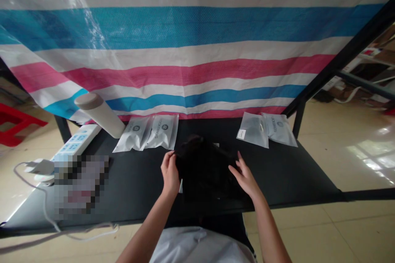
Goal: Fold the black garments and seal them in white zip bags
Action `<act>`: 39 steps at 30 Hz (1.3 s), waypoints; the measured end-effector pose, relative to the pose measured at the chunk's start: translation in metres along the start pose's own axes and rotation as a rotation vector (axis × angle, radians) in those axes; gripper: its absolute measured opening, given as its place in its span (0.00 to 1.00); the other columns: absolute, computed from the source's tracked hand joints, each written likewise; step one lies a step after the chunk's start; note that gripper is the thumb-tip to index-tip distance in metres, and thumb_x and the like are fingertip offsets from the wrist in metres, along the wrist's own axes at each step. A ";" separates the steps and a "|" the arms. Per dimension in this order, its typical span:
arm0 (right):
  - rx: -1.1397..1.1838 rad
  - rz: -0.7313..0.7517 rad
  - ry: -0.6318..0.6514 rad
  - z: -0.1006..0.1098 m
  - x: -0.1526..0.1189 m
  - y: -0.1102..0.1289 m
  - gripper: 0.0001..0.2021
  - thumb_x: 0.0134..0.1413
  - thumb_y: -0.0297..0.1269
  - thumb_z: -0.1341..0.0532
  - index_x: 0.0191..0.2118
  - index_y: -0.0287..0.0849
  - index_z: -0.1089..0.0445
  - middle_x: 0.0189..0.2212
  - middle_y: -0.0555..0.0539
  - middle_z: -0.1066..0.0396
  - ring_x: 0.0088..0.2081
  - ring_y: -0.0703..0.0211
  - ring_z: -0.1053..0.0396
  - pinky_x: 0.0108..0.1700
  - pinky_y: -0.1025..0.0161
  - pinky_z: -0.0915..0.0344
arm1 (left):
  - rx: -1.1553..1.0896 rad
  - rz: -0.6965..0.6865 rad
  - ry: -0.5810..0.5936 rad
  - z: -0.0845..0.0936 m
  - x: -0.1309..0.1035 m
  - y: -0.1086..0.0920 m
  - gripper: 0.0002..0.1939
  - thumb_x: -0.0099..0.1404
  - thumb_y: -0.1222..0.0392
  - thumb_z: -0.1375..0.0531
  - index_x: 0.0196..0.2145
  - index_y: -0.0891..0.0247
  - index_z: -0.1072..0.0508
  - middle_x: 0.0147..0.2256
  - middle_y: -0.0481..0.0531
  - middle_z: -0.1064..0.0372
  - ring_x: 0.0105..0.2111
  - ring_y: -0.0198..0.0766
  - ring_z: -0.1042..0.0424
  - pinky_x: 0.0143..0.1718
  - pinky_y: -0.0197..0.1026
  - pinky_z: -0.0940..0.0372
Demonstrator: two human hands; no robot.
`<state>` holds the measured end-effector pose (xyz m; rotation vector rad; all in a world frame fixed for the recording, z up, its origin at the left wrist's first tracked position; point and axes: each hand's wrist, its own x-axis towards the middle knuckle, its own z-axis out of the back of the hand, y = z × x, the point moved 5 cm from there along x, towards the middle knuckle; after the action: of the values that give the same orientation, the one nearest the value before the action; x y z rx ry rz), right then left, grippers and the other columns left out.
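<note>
A dark piece of black cloth [203, 168] lies bunched on the black table in front of me; its exact kind is hard to make out against the dark top. My left hand [170, 172] pinches its left edge, fingers closed. On the other side, my right hand [245, 173] rests at the cloth's right edge with its fingers apart. Small white patches show beside and behind the cloth. Beyond my left hand lie two frosted plastic bags, a printed bag [162, 131] and another bag [134, 132] overlapping it.
At the back right lie a clear frosted bag [253, 129] and a printed bag [281, 128]. A white bottle [100, 114] stands at the back left, beside a power strip [78, 141] with a plugged-in charger [41, 167] and cable. A striped sheet [185, 57] hangs behind the table.
</note>
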<state>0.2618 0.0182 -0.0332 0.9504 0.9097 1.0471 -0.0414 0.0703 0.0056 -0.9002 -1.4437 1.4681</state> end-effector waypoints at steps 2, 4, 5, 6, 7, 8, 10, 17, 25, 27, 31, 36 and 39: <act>-0.001 -0.012 -0.049 0.001 0.004 -0.004 0.39 0.54 0.50 0.39 0.68 0.44 0.51 0.53 0.37 0.30 0.55 0.46 0.32 0.58 0.48 0.38 | -0.109 0.083 -0.292 0.025 0.001 0.008 0.07 0.63 0.56 0.48 0.38 0.59 0.36 0.33 0.46 0.37 0.33 0.34 0.34 0.36 0.37 0.38; 0.013 0.019 -0.035 -0.001 0.007 -0.003 0.35 0.56 0.50 0.41 0.66 0.45 0.48 0.52 0.38 0.29 0.51 0.48 0.29 0.56 0.49 0.36 | -0.129 0.046 -0.441 0.045 -0.004 0.007 0.09 0.61 0.57 0.45 0.40 0.58 0.38 0.36 0.46 0.39 0.36 0.34 0.34 0.39 0.37 0.38; 0.015 0.040 -0.031 -0.002 0.008 -0.002 0.33 0.56 0.50 0.41 0.65 0.45 0.46 0.53 0.38 0.30 0.51 0.49 0.28 0.55 0.50 0.35 | -0.112 -0.009 -0.469 0.052 -0.008 0.004 0.10 0.61 0.57 0.44 0.40 0.58 0.39 0.37 0.47 0.39 0.38 0.35 0.35 0.41 0.38 0.38; 0.008 0.059 -0.037 -0.002 0.009 0.000 0.31 0.56 0.49 0.41 0.64 0.45 0.44 0.53 0.38 0.30 0.51 0.49 0.29 0.55 0.50 0.35 | -0.077 -0.075 -0.468 0.056 -0.013 0.000 0.10 0.61 0.56 0.43 0.40 0.58 0.39 0.38 0.48 0.39 0.39 0.36 0.35 0.43 0.39 0.39; -0.010 0.077 -0.051 -0.002 0.009 0.001 0.30 0.56 0.50 0.42 0.62 0.45 0.42 0.53 0.39 0.31 0.52 0.48 0.30 0.55 0.50 0.35 | -0.022 -0.145 -0.440 0.058 -0.019 -0.006 0.10 0.62 0.56 0.43 0.40 0.58 0.38 0.38 0.48 0.39 0.40 0.37 0.35 0.44 0.40 0.39; -0.037 0.099 -0.065 -0.002 0.009 0.003 0.28 0.57 0.50 0.42 0.61 0.45 0.40 0.54 0.39 0.31 0.54 0.48 0.31 0.55 0.50 0.35 | 0.050 -0.208 -0.370 0.056 -0.025 -0.011 0.08 0.63 0.56 0.43 0.40 0.58 0.37 0.38 0.49 0.39 0.40 0.38 0.35 0.44 0.41 0.39; -0.113 0.171 -0.066 -0.003 0.007 0.009 0.23 0.58 0.49 0.43 0.57 0.47 0.35 0.53 0.41 0.30 0.55 0.48 0.33 0.56 0.51 0.35 | 0.217 -0.321 -0.106 0.042 -0.036 -0.020 0.05 0.66 0.57 0.45 0.39 0.58 0.35 0.37 0.51 0.37 0.39 0.41 0.34 0.43 0.44 0.37; -0.567 0.309 -0.069 -0.023 0.016 0.026 0.21 0.54 0.48 0.39 0.52 0.50 0.27 0.53 0.40 0.32 0.51 0.43 0.29 0.50 0.53 0.32 | 0.746 -0.523 0.629 -0.020 -0.057 -0.004 0.23 0.64 0.59 0.42 0.56 0.55 0.37 0.56 0.58 0.39 0.59 0.53 0.43 0.57 0.58 0.42; -0.760 0.359 -0.149 -0.033 0.074 0.057 0.20 0.51 0.44 0.36 0.49 0.43 0.25 0.47 0.37 0.29 0.47 0.43 0.28 0.48 0.53 0.32 | 1.010 -0.554 0.519 -0.057 0.002 -0.020 0.15 0.69 0.49 0.47 0.44 0.59 0.28 0.44 0.57 0.32 0.48 0.51 0.35 0.46 0.52 0.39; -0.758 0.441 -0.211 -0.034 0.088 0.072 0.19 0.51 0.43 0.36 0.47 0.41 0.24 0.52 0.35 0.32 0.54 0.40 0.33 0.55 0.50 0.36 | 1.059 -0.554 0.485 -0.065 0.015 -0.026 0.17 0.70 0.47 0.49 0.37 0.60 0.27 0.36 0.56 0.30 0.42 0.50 0.34 0.43 0.51 0.41; -0.687 0.562 -0.187 -0.048 0.115 0.091 0.20 0.53 0.43 0.38 0.51 0.41 0.27 0.56 0.38 0.35 0.61 0.41 0.41 0.60 0.48 0.41 | 1.071 -0.579 0.528 -0.079 0.030 -0.027 0.17 0.69 0.48 0.48 0.32 0.61 0.28 0.34 0.56 0.28 0.39 0.49 0.32 0.40 0.48 0.43; -0.669 0.599 -0.038 -0.071 0.132 0.086 0.20 0.53 0.41 0.37 0.51 0.41 0.28 0.57 0.39 0.34 0.63 0.43 0.43 0.61 0.48 0.42 | 1.049 -0.562 0.528 -0.084 0.038 -0.016 0.16 0.70 0.52 0.48 0.28 0.62 0.29 0.32 0.55 0.28 0.38 0.47 0.31 0.39 0.46 0.43; -0.684 0.587 0.020 -0.076 0.132 0.077 0.20 0.52 0.40 0.36 0.51 0.42 0.28 0.55 0.39 0.31 0.60 0.44 0.39 0.60 0.48 0.40 | 1.021 -0.550 0.512 -0.082 0.039 -0.013 0.15 0.69 0.54 0.48 0.29 0.62 0.29 0.32 0.55 0.27 0.38 0.46 0.31 0.38 0.46 0.44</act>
<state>0.2016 0.1755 -0.0050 0.6215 0.2230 1.7223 0.0211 0.1366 0.0158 -0.1639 -0.3746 1.1822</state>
